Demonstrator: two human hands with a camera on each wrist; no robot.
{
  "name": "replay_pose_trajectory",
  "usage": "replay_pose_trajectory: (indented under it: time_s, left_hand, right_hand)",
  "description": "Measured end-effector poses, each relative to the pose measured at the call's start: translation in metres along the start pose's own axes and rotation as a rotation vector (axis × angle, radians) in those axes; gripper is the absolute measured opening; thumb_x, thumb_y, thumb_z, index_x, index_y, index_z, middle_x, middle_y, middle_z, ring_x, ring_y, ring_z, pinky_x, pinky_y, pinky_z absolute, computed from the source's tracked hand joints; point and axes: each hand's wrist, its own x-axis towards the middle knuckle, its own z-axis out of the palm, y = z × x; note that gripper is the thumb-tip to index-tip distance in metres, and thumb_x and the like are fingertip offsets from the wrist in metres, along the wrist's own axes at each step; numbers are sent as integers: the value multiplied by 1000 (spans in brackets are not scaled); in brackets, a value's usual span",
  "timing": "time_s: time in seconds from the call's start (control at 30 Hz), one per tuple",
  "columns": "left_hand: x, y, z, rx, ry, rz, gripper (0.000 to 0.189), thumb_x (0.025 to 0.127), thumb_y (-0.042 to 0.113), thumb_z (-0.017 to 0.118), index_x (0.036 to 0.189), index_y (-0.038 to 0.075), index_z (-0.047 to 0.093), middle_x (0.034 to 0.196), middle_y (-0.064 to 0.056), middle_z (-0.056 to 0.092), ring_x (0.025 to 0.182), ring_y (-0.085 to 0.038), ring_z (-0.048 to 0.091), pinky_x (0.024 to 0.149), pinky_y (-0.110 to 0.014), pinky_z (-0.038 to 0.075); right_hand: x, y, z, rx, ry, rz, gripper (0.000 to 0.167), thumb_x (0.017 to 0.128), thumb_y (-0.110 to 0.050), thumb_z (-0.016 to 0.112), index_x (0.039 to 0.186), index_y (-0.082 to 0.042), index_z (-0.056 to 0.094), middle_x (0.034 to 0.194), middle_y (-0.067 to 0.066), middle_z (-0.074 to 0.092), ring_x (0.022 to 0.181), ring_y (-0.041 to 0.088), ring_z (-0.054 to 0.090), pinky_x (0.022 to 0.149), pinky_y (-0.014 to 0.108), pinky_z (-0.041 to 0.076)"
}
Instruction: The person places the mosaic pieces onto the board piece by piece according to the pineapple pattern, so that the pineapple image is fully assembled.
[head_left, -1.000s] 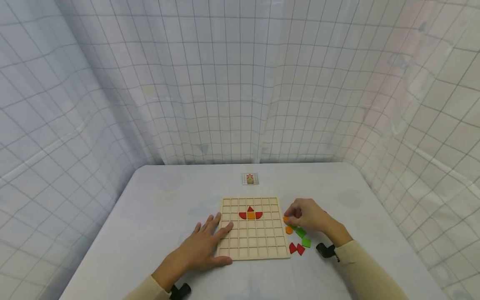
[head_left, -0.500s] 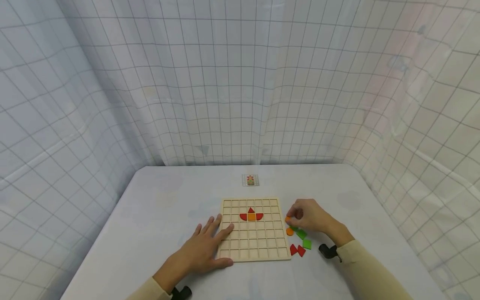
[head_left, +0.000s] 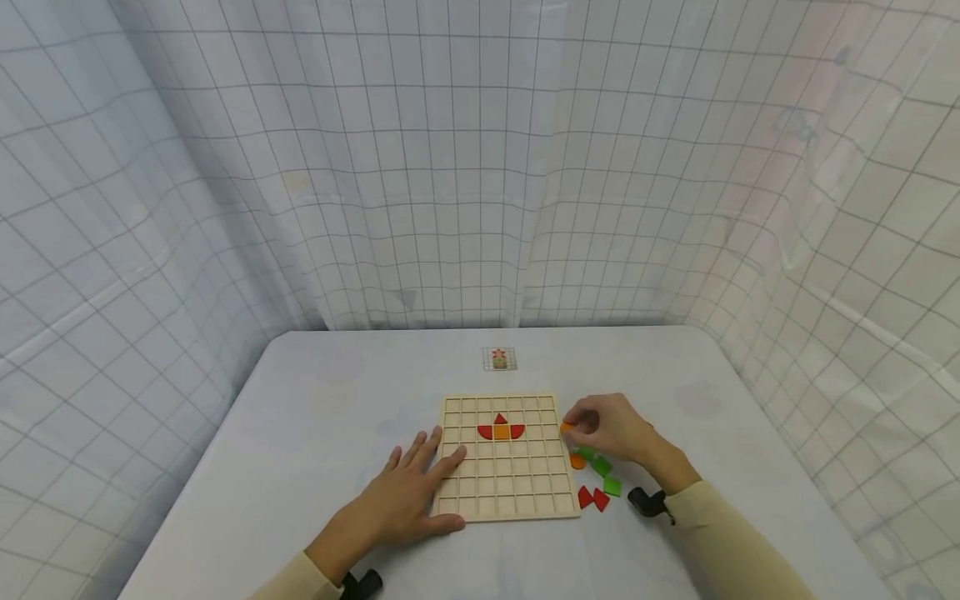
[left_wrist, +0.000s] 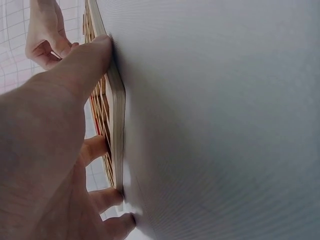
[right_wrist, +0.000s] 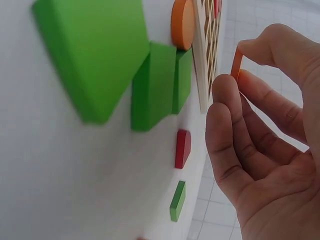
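Note:
My right hand pinches a thin orange tile between thumb and fingers, just beside the right edge of the wooden grid board. In the right wrist view the tile is edge-on, so its outline is hidden. My left hand rests at the board's left side with fingers spread; the thumb touches the near corner. On the board, a red triangle sits above an orange square, flanked by two red rounded pieces.
Right of the board lie a round orange tile, several green tiles and two red pieces. Another red piece and a small green tile show in the right wrist view. A small pattern card lies behind the board.
The right hand has lifted slightly and moved a little left toward the board with the orange tile in its fingers. The left hand has stayed in place.

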Motion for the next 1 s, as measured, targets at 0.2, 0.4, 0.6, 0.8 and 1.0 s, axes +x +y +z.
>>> replay_pose_trajectory:
  time_s: [0.2, 0.4, 0.6, 0.8, 1.0]
  left_hand:
    - [0, -1, 1, -5, -4, -2, 103, 102, 76, 77, 184, 25, 40, 193, -29, 21, 179, -56, 26, 135, -83, 32]
    - [0, -2, 1, -8, -10, -5, 103, 102, 76, 77, 184, 26, 39, 194, -28, 20, 180, -55, 25, 136, -83, 31]
    - [1, -3, 1, 0, -12, -7, 104, 102, 78, 76, 184, 26, 39, 194, -28, 20, 180, -54, 25, 136, -83, 31]
    - [2, -4, 2, 5, -7, -6, 104, 101, 78, 76, 184, 26, 39, 194, -28, 20, 180, -54, 25, 136, -83, 31]
    - [2, -2, 2, 8, -4, -16, 106, 101, 80, 76, 184, 27, 38, 194, -27, 19, 179, -54, 26, 136, -83, 32]
  right_hand:
    - [4, -10, 6, 38, 4, -29, 9, 99, -9, 90, 107, -11, 86, 99, -3, 84, 84, -1, 70, 79, 23, 66]
    - [7, -18, 14, 44, -6, -28, 13, 97, -7, 89, 109, -11, 87, 100, -4, 83, 84, 0, 68, 81, 23, 65]
    - [10, -28, 21, 63, -22, -45, 15, 98, -8, 90, 113, -8, 87, 102, -1, 84, 85, -1, 69, 81, 23, 65]
    - [16, -38, 29, 42, -38, -73, 14, 100, -10, 91, 114, -7, 89, 105, 2, 86, 86, -1, 71, 80, 22, 65]
    - [24, -49, 37, 38, -58, -133, 13, 101, -10, 91, 113, -7, 89, 104, 2, 86, 84, 1, 71, 79, 21, 64]
